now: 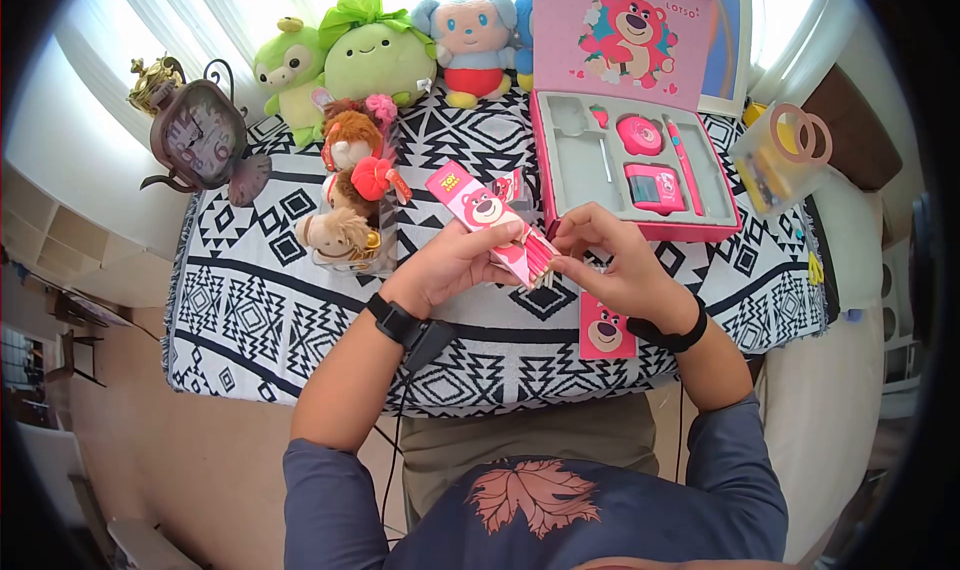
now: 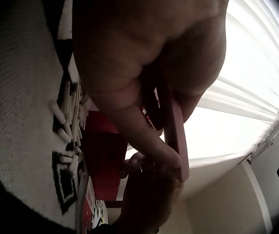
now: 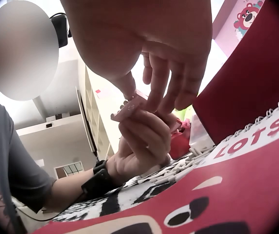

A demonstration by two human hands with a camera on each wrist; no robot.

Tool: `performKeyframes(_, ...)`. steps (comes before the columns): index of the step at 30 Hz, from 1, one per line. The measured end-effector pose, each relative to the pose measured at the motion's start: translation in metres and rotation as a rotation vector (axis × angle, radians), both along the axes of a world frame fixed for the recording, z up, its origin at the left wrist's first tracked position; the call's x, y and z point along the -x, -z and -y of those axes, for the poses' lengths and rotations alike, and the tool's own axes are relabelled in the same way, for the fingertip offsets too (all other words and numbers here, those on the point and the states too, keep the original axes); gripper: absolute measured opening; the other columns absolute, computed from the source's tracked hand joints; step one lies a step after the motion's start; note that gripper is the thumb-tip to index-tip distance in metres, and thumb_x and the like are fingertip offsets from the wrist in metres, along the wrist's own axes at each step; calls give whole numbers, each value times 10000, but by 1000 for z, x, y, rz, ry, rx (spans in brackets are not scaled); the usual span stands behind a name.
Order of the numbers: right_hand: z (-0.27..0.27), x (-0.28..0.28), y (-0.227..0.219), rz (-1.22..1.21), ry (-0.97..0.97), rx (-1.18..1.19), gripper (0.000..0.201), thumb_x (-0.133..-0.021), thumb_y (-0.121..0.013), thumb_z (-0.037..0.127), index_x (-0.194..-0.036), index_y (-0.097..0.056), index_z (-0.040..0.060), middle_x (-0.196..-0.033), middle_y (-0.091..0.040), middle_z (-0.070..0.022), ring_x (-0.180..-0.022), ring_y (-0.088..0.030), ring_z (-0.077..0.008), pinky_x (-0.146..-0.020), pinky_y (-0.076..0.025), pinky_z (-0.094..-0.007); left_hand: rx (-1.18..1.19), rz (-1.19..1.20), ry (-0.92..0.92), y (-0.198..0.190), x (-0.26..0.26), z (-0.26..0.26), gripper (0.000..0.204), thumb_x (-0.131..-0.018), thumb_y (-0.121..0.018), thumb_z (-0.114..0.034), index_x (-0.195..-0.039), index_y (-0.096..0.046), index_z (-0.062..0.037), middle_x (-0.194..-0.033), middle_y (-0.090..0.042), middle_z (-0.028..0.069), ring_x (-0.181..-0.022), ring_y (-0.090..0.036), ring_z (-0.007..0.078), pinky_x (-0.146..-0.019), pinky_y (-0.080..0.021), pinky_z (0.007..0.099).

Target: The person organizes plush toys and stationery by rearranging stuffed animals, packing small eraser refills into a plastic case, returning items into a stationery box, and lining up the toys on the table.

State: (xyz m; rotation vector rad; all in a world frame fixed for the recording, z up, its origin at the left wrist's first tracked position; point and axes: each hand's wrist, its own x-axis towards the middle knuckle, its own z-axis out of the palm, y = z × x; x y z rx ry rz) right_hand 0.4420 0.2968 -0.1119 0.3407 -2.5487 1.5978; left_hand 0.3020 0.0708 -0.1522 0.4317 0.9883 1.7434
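My left hand (image 1: 450,260) holds a slim pink box (image 1: 487,210) with a bear printed on it, thumb across its front. At the box's lower end, the thumb and fingers of my right hand (image 1: 615,265) are bent round its edge. In the right wrist view the box end (image 3: 130,108) shows between my right hand (image 3: 149,44) and my left hand (image 3: 144,146). Several sticks with cream ends (image 1: 542,262) show beside the box; in the left wrist view the sticks (image 2: 69,117) lie on the patterned cloth, below my left hand (image 2: 144,53).
An open pink case (image 1: 660,232) with a grey tray stands at the back right. A bear notebook (image 1: 605,332) lies under my right wrist. Plush toys (image 1: 375,60) line the back, small dolls (image 1: 345,232) stand left of my hands, and a clock (image 1: 197,130) stands far left.
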Motion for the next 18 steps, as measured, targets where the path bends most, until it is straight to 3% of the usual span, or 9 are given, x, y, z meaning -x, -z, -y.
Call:
performKeyframes(1, 1, 0, 1, -3, 11, 1, 346, -964, -799, 70, -1223, -580, 2, -1029, -757, -81, -912, -712, -128, -833, -565, -303, 5, -39, 12, 0, 1, -1, 309, -1083, -671, -245, -1291, -614, -24, -1170, -746, 114, -1024, -782, 223, -870, -685, 402)
performKeyframes(3, 4, 0, 0, 16, -65, 170, 351, -971, -804, 105, -1212, -569, 5, -915, -765, -75, -769, -705, -95, -707, -565, -270, 54, -91, 23, 2, -3, 1, 316, -1072, -688, -239, -1292, -627, -21, -1185, -749, 112, -1044, -779, 226, -870, -682, 402)
performKeyframes(8, -5, 9, 5, 198, -119, 302, 255, -1012, -758, 118, -1067, -528, 22, -848, -732, -72, -721, -682, -97, -613, -523, -247, 61, -139, 23, 18, 1, -1, 381, -1080, -684, -276, -1348, -598, -20, -1268, -730, 130, -1074, -772, 236, -890, -672, 386)
performKeyframes(10, -12, 5, -10, 239, -73, 366, 238, -1013, -755, 119, -1081, -554, 13, -842, -740, -82, -684, -672, -90, -571, -517, -260, 14, -96, 15, 20, 5, 0, 389, -1096, -652, -304, -1352, -588, -18, -1246, -728, 126, -1054, -769, 233, -882, -668, 373)
performKeyframes(14, -39, -3, -32, 179, 58, 364, 310, -999, -766, 116, -1242, -625, -14, -843, -763, -81, -679, -681, -77, -574, -527, -245, -171, -17, 11, 28, 22, 1, 396, -1148, -527, -393, -1311, -585, -38, -1120, -709, 94, -971, -729, 197, -856, -637, 334)
performKeyframes(18, -99, -21, -37, -53, 497, 152, 338, -1001, -755, 116, -1314, -740, -13, -819, -734, -9, -664, -632, -47, -572, -495, -229, -111, 57, -82, 26, 23, 1, 356, -1151, -505, -382, -1219, -613, -50, -1018, -692, 69, -915, -702, 188, -802, -616, 310)
